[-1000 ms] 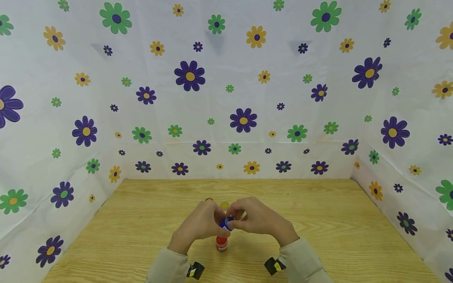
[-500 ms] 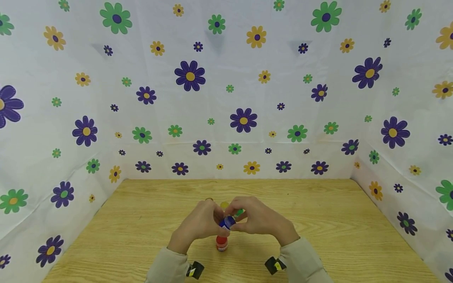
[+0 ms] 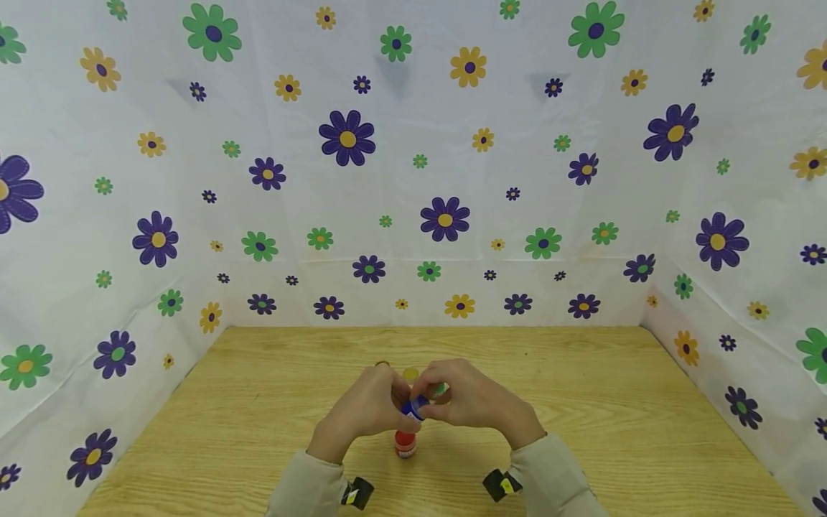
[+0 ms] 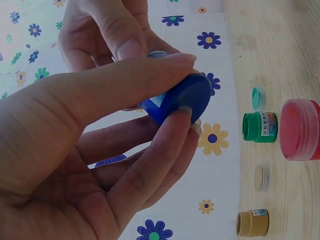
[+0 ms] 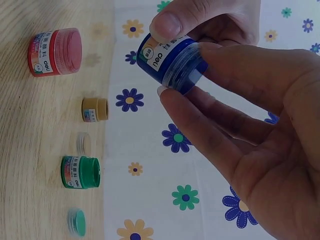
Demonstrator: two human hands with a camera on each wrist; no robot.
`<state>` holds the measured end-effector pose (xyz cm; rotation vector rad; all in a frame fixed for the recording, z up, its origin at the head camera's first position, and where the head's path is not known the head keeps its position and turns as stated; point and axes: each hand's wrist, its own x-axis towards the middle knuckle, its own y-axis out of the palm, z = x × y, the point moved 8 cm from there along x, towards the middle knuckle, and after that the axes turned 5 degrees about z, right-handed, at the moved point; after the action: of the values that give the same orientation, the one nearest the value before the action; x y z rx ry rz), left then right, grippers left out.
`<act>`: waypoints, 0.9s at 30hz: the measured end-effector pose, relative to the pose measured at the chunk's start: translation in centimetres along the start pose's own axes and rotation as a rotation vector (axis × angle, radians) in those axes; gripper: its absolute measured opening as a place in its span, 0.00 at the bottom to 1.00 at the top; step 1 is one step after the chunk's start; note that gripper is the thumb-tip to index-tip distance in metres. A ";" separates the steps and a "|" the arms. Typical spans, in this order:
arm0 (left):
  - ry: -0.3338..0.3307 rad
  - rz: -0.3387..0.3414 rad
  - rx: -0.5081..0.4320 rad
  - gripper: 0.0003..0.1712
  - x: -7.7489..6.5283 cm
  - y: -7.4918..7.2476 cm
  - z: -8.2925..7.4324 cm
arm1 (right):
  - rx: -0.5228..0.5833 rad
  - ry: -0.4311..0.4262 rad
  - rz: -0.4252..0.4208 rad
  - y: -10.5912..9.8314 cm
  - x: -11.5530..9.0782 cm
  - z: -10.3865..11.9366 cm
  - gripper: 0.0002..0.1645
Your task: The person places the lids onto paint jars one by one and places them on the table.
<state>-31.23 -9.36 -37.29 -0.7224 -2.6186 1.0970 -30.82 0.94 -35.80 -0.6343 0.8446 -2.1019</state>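
In the head view, both hands meet around a blue paint jar [image 3: 410,410] held above the table. My left hand [image 3: 370,404] grips the jar's body between thumb and fingers. My right hand [image 3: 474,402] pinches the jar's clear screw lid [image 5: 183,69] with thumb and fingertips. The jar is tilted, with its lid toward the right hand. Below them a red paint jar [image 5: 55,51], its clear lid on, stands on the table. A green paint jar [image 5: 81,172] and an ochre paint jar [image 5: 95,110] stand lidless farther back.
Beside the ochre jar lies a pale clear lid [image 5: 83,144]; a green-tinted lid [image 5: 77,222] lies near the green jar. The wooden table [image 3: 258,431] is bordered by a white flowered cloth [image 3: 388,187] at the back and sides.
My right fingers release and re-grip around the lid of the blue jar, shifting slightly. The left hand keeps hold of the jar, nearly still. The other jars have not moved.
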 end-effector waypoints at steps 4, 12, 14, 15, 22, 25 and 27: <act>0.001 0.001 0.000 0.10 0.0 0.0 -0.1 | -0.011 0.010 -0.005 -0.1 0.0 -0.1 0.10; -0.006 0.001 -0.001 0.10 0.0 0.1 0.0 | -0.019 0.007 -0.005 -0.1 0.1 -0.2 0.11; -0.010 0.000 -0.002 0.11 0.0 0.0 0.1 | -0.023 0.005 -0.010 -0.2 0.0 -0.1 0.12; -0.012 -0.002 -0.003 0.11 0.0 0.0 0.1 | -0.023 0.004 -0.012 -0.2 0.0 -0.1 0.13; -0.013 -0.004 -0.006 0.12 0.0 -0.1 0.2 | 0.017 0.008 -0.007 -0.2 0.0 -0.1 0.14; -0.011 -0.006 0.000 0.12 0.0 -0.1 0.2 | 0.027 0.006 -0.002 -0.2 0.0 -0.1 0.14; -0.013 -0.006 0.004 0.12 0.0 -0.1 0.2 | 0.026 0.002 0.000 -0.1 0.1 0.0 0.15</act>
<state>-31.33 -9.54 -37.32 -0.7085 -2.6268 1.1087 -30.93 0.97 -35.73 -0.6182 0.8175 -2.1102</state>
